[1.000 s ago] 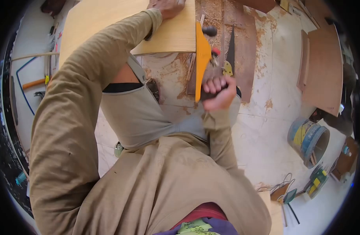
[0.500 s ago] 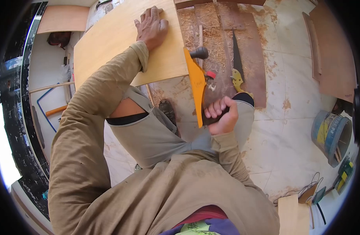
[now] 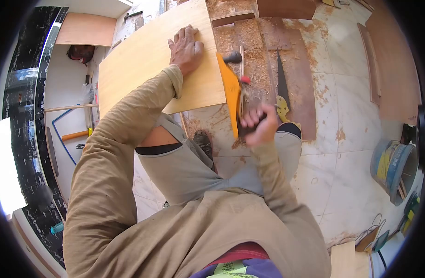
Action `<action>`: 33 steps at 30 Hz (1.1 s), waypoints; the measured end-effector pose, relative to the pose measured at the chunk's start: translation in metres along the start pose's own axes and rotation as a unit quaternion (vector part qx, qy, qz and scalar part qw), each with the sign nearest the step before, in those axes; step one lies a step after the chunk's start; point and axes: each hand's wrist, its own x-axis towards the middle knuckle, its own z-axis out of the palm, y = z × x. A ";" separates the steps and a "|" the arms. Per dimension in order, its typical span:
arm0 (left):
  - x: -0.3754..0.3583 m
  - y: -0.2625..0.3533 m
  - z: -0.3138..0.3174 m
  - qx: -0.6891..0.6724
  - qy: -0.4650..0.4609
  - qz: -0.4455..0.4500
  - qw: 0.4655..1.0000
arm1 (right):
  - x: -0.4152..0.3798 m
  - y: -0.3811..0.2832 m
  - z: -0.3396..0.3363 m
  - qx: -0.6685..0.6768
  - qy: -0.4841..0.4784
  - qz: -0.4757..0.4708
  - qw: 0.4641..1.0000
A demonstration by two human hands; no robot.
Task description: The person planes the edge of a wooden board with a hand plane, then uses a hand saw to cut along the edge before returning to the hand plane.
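**A:** Compared to half a second back, the hand plane (image 3: 232, 92) has slid further up along the edge of the plywood sheet (image 3: 147, 60), and the right hand (image 3: 257, 123) went up with it. It used to sit down near the knee, now it's well alongside the board's near corner. The left hand (image 3: 185, 48) has barely shifted on the sheet.

**B:** Only the head cam here, right? What are the fingers doing?

**A:** Yep, just that one view. Right-hand fingers are curled tight around the plane's dark rear handle, a proper fist grip. The left hand lies flat, palm down, fingers spread a little, pressing on the plywood sheet near its right edge. It isn't gripping anything.

**B:** And where's the plane sitting exactly?

**A:** Orange body on its side, touching the right edge of the plywood sheet, its black front knob pointing away from the sheet.

**B:** What else is around?

**A:** Just right of the plywood sheet there's a handsaw (image 3: 280, 85) with a yellow handle lying on a dark board, among wood shavings (image 3: 254, 41). Far right of the sheet, a blue bucket (image 3: 392, 171) is on the tiled floor.
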 end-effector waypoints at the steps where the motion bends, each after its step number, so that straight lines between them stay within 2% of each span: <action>1: 0.001 0.000 0.000 0.001 -0.001 0.001 1.000 | -0.034 0.003 -0.011 -0.015 0.031 -0.003 0.999; 2: 0.001 0.000 0.000 -0.005 -0.002 0.003 1.000 | -0.052 0.004 -0.015 -0.028 0.062 -0.007 0.998; 5: -0.001 0.002 -0.002 -0.012 -0.006 0.006 1.000 | -0.002 0.000 0.005 -0.020 0.039 -0.014 0.999; 7: -0.001 0.002 -0.002 -0.004 -0.002 0.002 1.000 | 0.092 -0.007 0.048 0.001 -0.046 -0.025 0.999; 8: 0.000 0.001 -0.002 0.005 -0.005 0.006 1.000 | 0.135 -0.011 0.085 -0.006 -0.064 -0.063 0.996; 10: -0.001 0.000 -0.001 0.002 -0.010 -0.003 1.000 | 0.221 -0.023 0.133 0.011 -0.092 -0.065 0.994; 11: 0.000 0.001 -0.002 -0.001 -0.009 -0.005 1.000 | 0.231 -0.025 0.152 0.014 -0.106 -0.070 0.992; 13: -0.001 0.000 -0.003 0.003 -0.009 0.001 1.000 | 0.232 -0.025 0.145 -0.014 -0.074 -0.075 0.994; 17: 0.001 0.001 -0.003 -0.014 -0.005 -0.008 1.000 | 0.102 -0.008 0.048 -0.010 -0.086 -0.034 0.996; 18: 0.000 0.000 -0.004 -0.013 -0.003 -0.007 1.000 | 0.054 -0.005 0.031 -0.015 -0.031 -0.021 0.999; 19: 0.000 0.001 -0.004 -0.012 -0.003 -0.005 1.000 | 0.018 -0.002 0.009 -0.029 -0.024 -0.021 0.999; 22: 0.001 0.001 -0.003 -0.014 -0.005 0.000 1.000 | -0.017 -0.001 0.006 -0.045 0.035 -0.034 0.998; 23: 0.001 0.002 -0.005 -0.015 -0.005 0.004 1.000 | 0.003 -0.001 0.016 -0.039 0.011 -0.039 0.998; 28: 0.003 0.000 -0.004 -0.009 -0.008 0.005 1.000 | 0.223 -0.026 0.137 -0.057 -0.107 -0.102 0.987; 29: 0.002 0.002 -0.005 -0.012 -0.016 -0.003 1.000 | 0.232 -0.029 0.157 -0.039 -0.096 -0.093 0.990; 31: 0.000 -0.001 -0.004 -0.003 -0.010 0.007 1.000 | 0.235 -0.026 0.151 -0.030 -0.079 -0.086 0.993; 33: 0.003 -0.002 -0.002 -0.005 0.001 0.014 1.000 | 0.192 -0.019 0.112 0.000 -0.087 -0.058 0.995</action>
